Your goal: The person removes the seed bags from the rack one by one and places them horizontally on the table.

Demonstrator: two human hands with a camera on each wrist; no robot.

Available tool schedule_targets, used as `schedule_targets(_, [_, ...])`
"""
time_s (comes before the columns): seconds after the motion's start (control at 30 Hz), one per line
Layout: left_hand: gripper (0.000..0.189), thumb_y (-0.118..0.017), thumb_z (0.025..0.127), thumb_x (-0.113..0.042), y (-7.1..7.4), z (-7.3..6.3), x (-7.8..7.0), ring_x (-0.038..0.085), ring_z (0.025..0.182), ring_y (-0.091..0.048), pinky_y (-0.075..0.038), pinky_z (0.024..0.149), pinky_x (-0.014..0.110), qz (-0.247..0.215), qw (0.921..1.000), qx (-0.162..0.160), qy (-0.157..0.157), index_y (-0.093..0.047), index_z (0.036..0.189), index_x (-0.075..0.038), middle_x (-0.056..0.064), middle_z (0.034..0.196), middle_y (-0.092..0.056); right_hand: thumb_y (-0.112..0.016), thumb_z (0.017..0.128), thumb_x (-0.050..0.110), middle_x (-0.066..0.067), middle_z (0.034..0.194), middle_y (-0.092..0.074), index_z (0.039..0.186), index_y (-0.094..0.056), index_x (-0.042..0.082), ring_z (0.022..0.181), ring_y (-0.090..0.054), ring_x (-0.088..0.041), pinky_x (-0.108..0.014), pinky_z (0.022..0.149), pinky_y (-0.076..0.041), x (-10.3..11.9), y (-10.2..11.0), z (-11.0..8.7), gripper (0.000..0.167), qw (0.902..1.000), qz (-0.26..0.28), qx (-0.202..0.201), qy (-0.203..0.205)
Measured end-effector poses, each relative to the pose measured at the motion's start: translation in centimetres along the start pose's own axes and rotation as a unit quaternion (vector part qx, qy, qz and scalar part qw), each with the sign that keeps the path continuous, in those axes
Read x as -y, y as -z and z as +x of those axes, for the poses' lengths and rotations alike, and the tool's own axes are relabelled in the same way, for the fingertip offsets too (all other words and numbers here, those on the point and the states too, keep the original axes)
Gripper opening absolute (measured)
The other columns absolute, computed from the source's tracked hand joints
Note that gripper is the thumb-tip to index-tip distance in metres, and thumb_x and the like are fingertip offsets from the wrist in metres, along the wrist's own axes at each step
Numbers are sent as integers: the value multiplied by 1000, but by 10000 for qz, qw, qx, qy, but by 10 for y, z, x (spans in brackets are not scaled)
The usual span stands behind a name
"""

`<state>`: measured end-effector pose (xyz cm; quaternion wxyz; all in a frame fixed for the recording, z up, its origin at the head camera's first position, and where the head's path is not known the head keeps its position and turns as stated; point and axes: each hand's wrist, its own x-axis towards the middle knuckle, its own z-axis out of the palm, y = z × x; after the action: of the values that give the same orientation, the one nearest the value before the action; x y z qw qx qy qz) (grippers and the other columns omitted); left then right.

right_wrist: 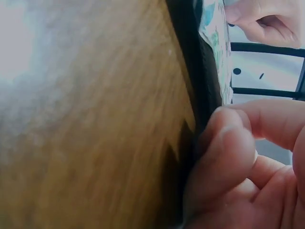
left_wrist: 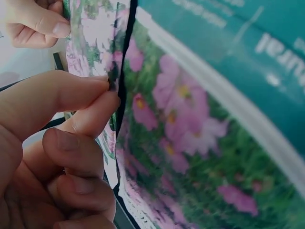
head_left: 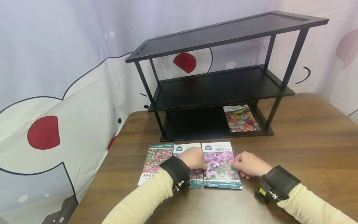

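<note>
Three flower seed packets lie side by side on the table in the head view. The rightmost, a pink-flower seed packet (head_left: 221,165), lies between my hands. My left hand (head_left: 193,157) reaches over the middle packet (head_left: 198,182), partly covering it, and pinches the rightmost packet's left edge between thumb and index finger. With thumb and forefinger, my right hand (head_left: 250,164) grips that same packet's right edge; in the right wrist view this edge shows slightly raised above the wood. On the far left is a red-flower seed packet (head_left: 159,157), untouched.
Behind the packets stands a black three-tier shelf (head_left: 221,87). Another seed packet with multicoloured flowers (head_left: 241,119) lies on its bottom tier, at the right. The brown wooden table (head_left: 307,137) extends to both sides, and a printed curtain (head_left: 70,77) hangs behind.
</note>
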<state>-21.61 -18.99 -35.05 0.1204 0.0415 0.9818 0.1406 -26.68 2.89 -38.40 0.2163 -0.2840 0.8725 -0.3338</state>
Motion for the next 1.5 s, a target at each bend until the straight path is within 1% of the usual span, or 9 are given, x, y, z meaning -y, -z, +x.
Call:
schedule_targets(0.27, [36, -73, 74, -25, 24, 20, -4, 6, 39, -37, -35, 40, 21, -125, 9999, 54, 53, -49, 48, -17, -8, 45, -45, -57, 91, 29, 0, 52, -50, 67, -54, 7, 42, -44, -11, -28, 47, -43, 2, 40, 9, 33, 10000, 69, -10, -14])
schedule_targets(0.43, [24, -68, 83, -28, 53, 60, -20, 10, 55, -53, -43, 52, 22, -1534, 9880, -163, -54, -70, 72, -8, 2, 67, -66, -52, 94, 30, -6, 67, -58, 80, -59, 0, 58, -54, -17, -31, 56, -48, -6, 98, 24, 34, 9988, -3, -477, -106])
schedule_targets(0.5, [25, -64, 87, -27, 55, 77, -28, 15, 64, -59, -46, 55, 23, -2454, 9691, -265, 34, -72, 81, -4, 5, 73, -68, -49, 95, 27, -16, 79, -63, 93, -60, -8, 70, -60, -26, -35, 63, -52, -14, 113, 31, 37, 9977, 118, -632, -205])
schedule_targets(0.7, [31, -53, 94, -14, 40, 118, -53, 32, 109, -56, -49, 85, 39, -4978, 8615, -484, 869, -59, 118, 3, 19, 116, -60, -44, 96, 28, -40, 129, -37, 128, -35, -21, 119, -39, -50, -48, 92, -42, -35, 123, 48, 59, 9933, 848, -531, -581])
schedule_targets(0.77, [33, -53, 92, -14, 29, 136, -52, 34, 113, -52, -47, 88, 41, -5266, 8394, -633, 1185, -57, 121, 1, 18, 123, -56, -44, 96, 30, -41, 136, -25, 132, -31, -19, 124, -29, -51, -49, 97, -37, -38, 120, 52, 62, 9907, 1077, -400, -726])
schedule_targets(0.93, [27, -64, 83, -24, -3, 183, -35, 31, 105, -54, -51, 76, 39, -5002, 8486, -776, 1538, -68, 102, -6, 7, 121, -56, -46, 92, 31, -39, 137, -23, 131, -35, -17, 124, -31, -48, -48, 97, -38, -39, 113, 58, 63, 9888, 1023, -472, -982])
schedule_targets(1.0, [25, -64, 83, -26, -7, 184, -33, 31, 107, -53, -50, 78, 40, -4915, 8546, -717, 1515, -71, 97, -6, 4, 120, -57, -48, 91, 30, -39, 135, -27, 129, -36, -18, 121, -36, -47, -47, 96, -39, -37, 110, 61, 63, 9881, 975, -561, -1049])
schedule_targets(1.3, [29, -55, 89, -20, 19, 122, -58, 33, 119, -47, -40, 95, 45, -5345, 8331, -807, 1171, -64, 111, -3, 20, 113, -61, -45, 91, 24, -35, 128, -37, 126, -37, -20, 108, -46, -38, -43, 89, -45, -30, 101, 70, 56, 9844, 1260, -540, -1103])
schedule_targets(1.5, [34, -58, 85, -17, 24, 119, -59, 39, 120, -44, -39, 96, 49, -5622, 8145, -943, 1082, -61, 114, 0, 21, 125, -53, -51, 88, 22, -28, 123, -38, 125, -39, -18, 95, -51, -27, -35, 81, -49, -26, 100, 74, 56, 9716, 1944, -696, -1156])
